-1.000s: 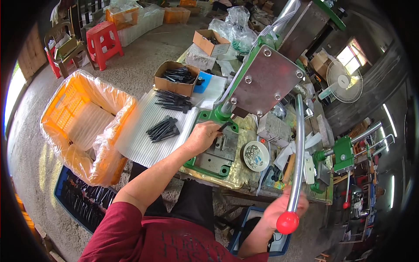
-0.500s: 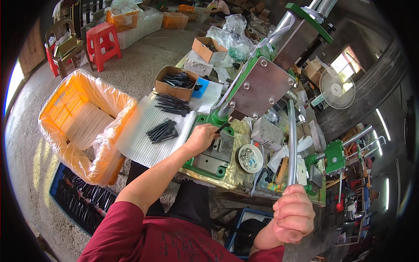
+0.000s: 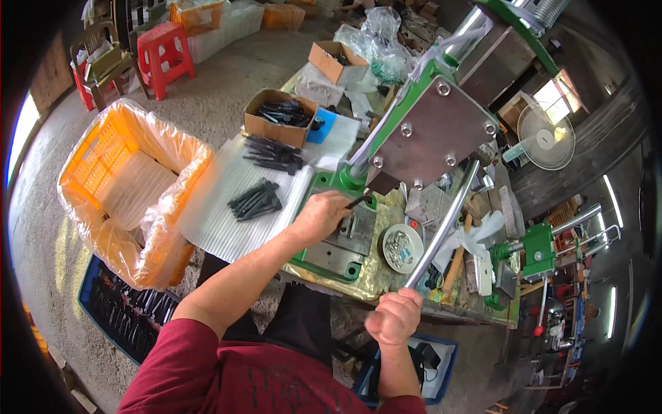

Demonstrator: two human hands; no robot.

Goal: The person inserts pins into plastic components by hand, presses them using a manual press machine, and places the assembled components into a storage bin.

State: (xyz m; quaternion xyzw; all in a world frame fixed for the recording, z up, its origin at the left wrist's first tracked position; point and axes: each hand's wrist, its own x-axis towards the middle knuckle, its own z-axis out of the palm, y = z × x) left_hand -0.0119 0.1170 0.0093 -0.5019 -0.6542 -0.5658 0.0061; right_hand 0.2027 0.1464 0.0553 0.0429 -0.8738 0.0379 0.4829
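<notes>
My sleeve (image 3: 227,376) is dark red. The press frame (image 3: 386,124) in front of me is green with a grey plate (image 3: 431,138), its lever (image 3: 445,224) shiny silver. Far left, an orange crate (image 3: 114,165); black parts (image 3: 255,200) lie on a white ribbed sheet (image 3: 221,207), and the stool (image 3: 165,58) is red.

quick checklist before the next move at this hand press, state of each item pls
1. Right hand gripped on the lever: ok.
2. Left hand holds the black part at the die plate: ok.
3. Left fingers clear of the press head: not ok, they sit close under it.
4. Part seated square: cannot tell.
5. More black parts on the white sheet: ok.
</notes>
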